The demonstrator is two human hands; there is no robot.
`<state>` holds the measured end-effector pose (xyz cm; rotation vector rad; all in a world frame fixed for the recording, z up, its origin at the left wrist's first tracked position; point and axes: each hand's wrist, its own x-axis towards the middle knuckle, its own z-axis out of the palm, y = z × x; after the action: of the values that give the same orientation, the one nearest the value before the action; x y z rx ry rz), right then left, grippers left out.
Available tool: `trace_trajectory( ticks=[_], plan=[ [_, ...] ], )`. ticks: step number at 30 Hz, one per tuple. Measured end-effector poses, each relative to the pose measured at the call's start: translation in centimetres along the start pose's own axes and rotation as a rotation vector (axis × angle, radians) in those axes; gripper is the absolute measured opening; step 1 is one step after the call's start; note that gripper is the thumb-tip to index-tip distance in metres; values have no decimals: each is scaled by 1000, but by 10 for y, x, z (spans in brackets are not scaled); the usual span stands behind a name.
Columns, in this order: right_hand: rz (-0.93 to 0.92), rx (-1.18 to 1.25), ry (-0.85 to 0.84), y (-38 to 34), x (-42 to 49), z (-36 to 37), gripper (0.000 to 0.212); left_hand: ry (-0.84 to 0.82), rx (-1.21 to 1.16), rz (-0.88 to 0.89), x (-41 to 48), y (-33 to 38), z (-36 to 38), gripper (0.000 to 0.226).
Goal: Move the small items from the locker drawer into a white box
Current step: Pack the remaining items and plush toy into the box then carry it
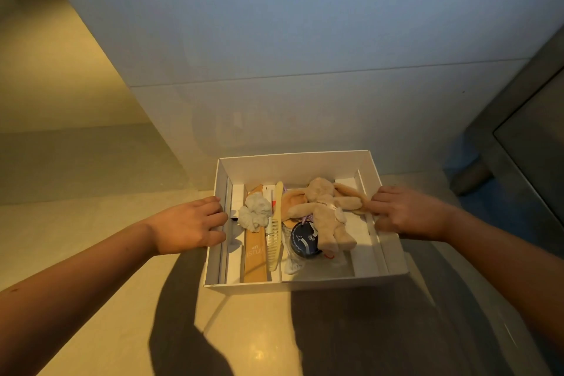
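Head: left hand (192,226); right hand (406,214); perhaps round box (290,165)

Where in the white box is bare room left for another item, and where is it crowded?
Bare floor shows at the near-right corner of the white box, between the plush bunny and the right wall, and in a strip left of the tan pack. The middle is crowded: scrunchie, comb, dark tin.

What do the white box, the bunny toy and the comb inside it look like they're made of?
White box: likely matte cardboard, going by its thin folded walls. Bunny toy: soft beige plush fabric, fuzzy and limp. Comb: probably smooth cream plastic with a slight sheen, though the look leaves it open.
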<state>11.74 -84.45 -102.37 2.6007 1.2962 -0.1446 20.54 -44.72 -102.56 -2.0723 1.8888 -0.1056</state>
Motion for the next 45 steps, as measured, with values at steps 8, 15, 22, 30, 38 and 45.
trace_trajectory(
  ticks=[8,15,22,30,38,45],
  plan=[
    [12,35,-10,-2,-2,-4,25,-5,-70,-13,2,-1,-1,23],
    [12,24,3,-3,-1,-7,24,-7,-78,-5,1,-2,-2,21],
    [-25,24,32,-1,-2,-5,24,22,-90,-21,-2,-2,2,19],
    [-8,18,15,0,-2,0,28,29,-101,-22,-4,-3,7,17],
    [-2,9,30,-3,-1,-2,29,0,-85,-12,-3,-3,4,18],
    [-6,7,11,-1,2,0,27,-27,-93,6,-3,-6,4,17]
  ],
)
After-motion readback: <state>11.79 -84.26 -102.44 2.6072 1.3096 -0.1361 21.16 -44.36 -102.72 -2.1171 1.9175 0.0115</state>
